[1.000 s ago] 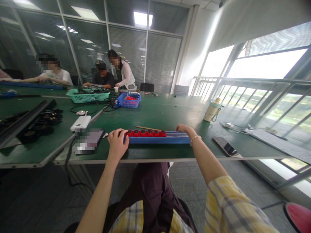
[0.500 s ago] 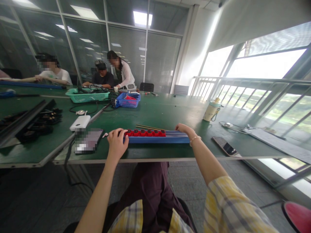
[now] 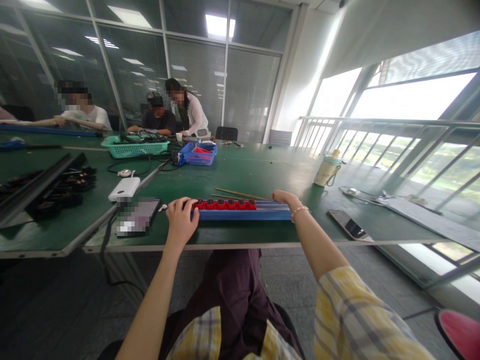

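Observation:
A long blue rail lies along the table before me, with several red blocks with dark tops in a row in its left part. My left hand is closed around the rail's left end, thumb on the near side and fingers over the top. My right hand bends down over the far side of the rail near its right end; its fingers are mostly hidden, so what they hold is unclear. Just behind the rail lie two thin brass-coloured rods, their right ends near my right hand.
A blurred phone and a white power bank lie to the left; another phone and a bottle are at right. Farther back stand a green basket and a blue basket. Several people are across the table.
My right hand has bent further down at the wrist. The brass-coloured rods have shifted, with their left ends now farther apart. My left hand keeps its place on the rail.

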{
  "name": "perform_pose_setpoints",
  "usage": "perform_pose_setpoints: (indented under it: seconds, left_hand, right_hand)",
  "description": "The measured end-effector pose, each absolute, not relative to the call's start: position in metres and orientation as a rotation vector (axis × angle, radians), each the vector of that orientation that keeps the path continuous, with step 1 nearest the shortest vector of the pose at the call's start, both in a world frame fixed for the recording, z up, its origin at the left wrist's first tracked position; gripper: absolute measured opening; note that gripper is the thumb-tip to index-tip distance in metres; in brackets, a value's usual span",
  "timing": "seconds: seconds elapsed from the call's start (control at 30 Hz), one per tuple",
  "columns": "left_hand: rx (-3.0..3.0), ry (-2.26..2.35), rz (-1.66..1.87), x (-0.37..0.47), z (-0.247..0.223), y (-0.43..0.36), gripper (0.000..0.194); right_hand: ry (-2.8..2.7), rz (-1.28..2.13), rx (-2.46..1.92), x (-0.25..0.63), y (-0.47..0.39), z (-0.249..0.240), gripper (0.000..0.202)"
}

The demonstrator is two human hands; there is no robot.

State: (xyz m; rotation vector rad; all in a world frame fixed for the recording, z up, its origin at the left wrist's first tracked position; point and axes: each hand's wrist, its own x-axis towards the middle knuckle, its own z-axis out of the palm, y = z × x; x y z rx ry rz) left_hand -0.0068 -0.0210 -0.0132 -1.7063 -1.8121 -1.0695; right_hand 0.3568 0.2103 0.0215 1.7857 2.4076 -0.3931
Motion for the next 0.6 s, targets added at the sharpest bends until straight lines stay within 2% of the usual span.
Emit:
perform_pose_setpoints:
  seconds: [0.23, 0.6]
  left_hand:
    - [-1.7, -1.81, -1.077, -0.007, -0.013, -0.02, 0.032]
    - [-1.701, -1.81, -1.068, -0.007, -0.015, -0.02, 0.032]
  right_hand:
    - [2.449, -0.357, 1.81, 0.358, 0.213, 0.017, 0.035]
    - [2.452, -0.37, 1.779, 0.358, 0.222, 0.015, 0.02]
